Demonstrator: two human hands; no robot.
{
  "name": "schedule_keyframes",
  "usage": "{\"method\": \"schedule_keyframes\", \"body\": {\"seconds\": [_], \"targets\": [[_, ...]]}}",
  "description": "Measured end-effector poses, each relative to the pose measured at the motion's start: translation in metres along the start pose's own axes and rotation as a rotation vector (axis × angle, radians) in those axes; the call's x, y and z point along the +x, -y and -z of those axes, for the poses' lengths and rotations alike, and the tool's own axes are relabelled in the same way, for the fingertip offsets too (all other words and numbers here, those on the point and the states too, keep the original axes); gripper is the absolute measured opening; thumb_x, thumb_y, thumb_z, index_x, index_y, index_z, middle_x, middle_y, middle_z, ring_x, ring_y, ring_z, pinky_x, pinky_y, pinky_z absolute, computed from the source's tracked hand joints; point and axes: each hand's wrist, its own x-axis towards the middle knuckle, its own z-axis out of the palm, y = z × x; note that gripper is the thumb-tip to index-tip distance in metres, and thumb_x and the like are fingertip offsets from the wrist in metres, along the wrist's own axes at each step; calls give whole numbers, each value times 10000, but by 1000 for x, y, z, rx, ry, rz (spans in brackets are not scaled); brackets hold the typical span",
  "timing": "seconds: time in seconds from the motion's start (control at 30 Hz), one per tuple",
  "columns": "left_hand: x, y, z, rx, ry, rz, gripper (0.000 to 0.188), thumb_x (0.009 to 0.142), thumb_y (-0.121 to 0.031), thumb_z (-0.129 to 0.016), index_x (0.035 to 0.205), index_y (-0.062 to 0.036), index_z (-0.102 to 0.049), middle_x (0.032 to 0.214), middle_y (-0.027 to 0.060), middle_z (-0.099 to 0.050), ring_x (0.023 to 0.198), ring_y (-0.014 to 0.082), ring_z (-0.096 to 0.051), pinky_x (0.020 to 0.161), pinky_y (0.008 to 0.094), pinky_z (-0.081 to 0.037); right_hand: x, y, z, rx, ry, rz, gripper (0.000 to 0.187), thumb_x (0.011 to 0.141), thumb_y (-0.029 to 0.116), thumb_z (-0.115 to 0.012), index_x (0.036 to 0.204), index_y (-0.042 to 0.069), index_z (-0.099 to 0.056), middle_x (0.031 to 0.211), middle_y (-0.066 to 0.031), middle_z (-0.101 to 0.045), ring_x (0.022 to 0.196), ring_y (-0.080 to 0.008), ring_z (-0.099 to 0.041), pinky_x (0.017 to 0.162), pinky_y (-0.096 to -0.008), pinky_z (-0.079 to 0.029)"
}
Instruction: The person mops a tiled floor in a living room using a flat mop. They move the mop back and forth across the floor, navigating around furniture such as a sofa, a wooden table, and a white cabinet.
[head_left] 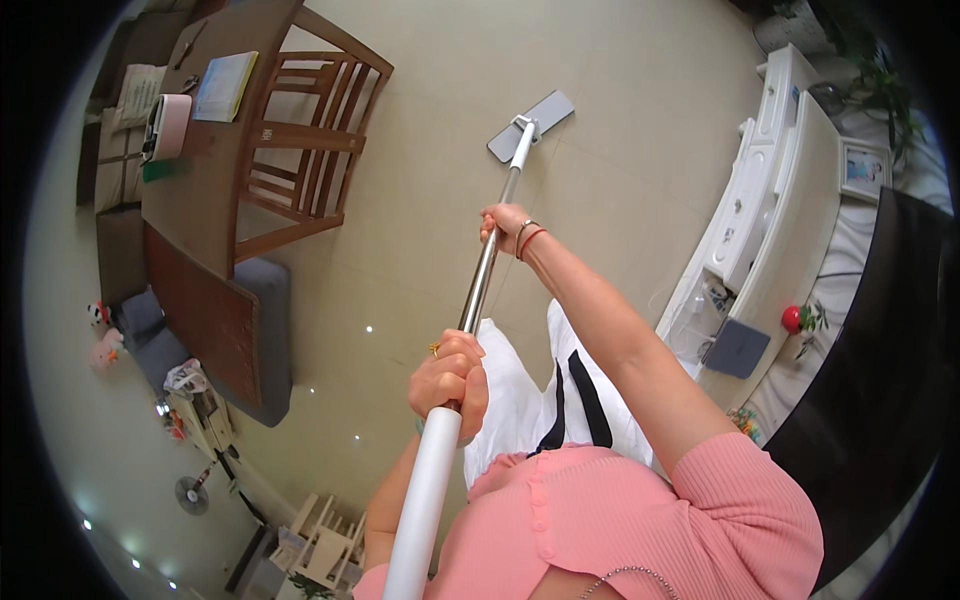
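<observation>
Both hands are clamped on the pole of a flat mop (482,280), well apart along its length. The right hand (508,226) grips lower down the metal shaft, nearer the head, with the arm stretched out; the left hand (449,382) is wrapped around it close to the body, just where the white upper tube (428,480) begins. That spacing probably lets one hand steer while the other steadies the top end. The mop's grey head (552,108) appears to lie flat on the tiled floor (430,130), out ahead of the person and set askew to the pole; the white joint (524,124) between them likely allows this angle. The head lies in the open stretch between a wooden chair (315,137), drawn up beside the worktop (205,200), and the white cabinet (805,195) on the right, apart from both.

The head's underside cannot be seen, so any pad or cloth there is hard to judge. The far side of each grip is hidden, the left forearm is partly covered by the tube, and the tube's upper end is cut off at the lower edge. The person's feet are out of sight.
</observation>
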Motion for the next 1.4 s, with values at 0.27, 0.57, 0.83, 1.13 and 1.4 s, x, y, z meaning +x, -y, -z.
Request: {"method": "schedule_keyframes", "body": {"seconds": [0.27,0.57,0.83,1.13,1.4], "targets": [[69,34,-35,55,-56,9,277,842,90,-488,682,-84,-345,540,-3,-366,510,131,-380,625,348,-460,16,94,-22,-90,-3,-56,119,915,-3,-487,828,37,-416,547,-7,-448,464,-131,-470,476,-347,-485],[162,89,-32,21,-169,-10,349,746,157,-553,629,-85,-332,533,7,-418,482,145,-405,617,348,-482,59,189,-72,-145,-36,-59,132,946,36,-486,834,66,-422,516,38,-424,436,-84,-424,454,-297,-447],[278,158,-15,11,-222,-20,332,773,137,-542,638,-88,-339,544,8,-425,489,150,-409,617,342,-478,125,305,-137,-188,-40,-25,98,924,-16,-480,862,23,-414,574,-9,-449,458,-123,-452,468,-346,-470],[393,211,6,-50,-290,-22,304,728,179,-540,654,-67,-379,585,29,-483,537,158,-442,689,368,-478,163,406,-202,-219,-18,94,176,967,150,-527,865,25,-458,555,0,-475,464,-112,-462,466,-295,-464],[422,195,4,6,-83,66,337,721,-87,-829,675,-101,-496,645,0,-503,639,161,-538,866,431,-497,137,412,-170,-1230,-284,1202,448,859,221,-680,1239,63,-504,990,-126,-634,913,-330,-608,836,-450,-520]]}}
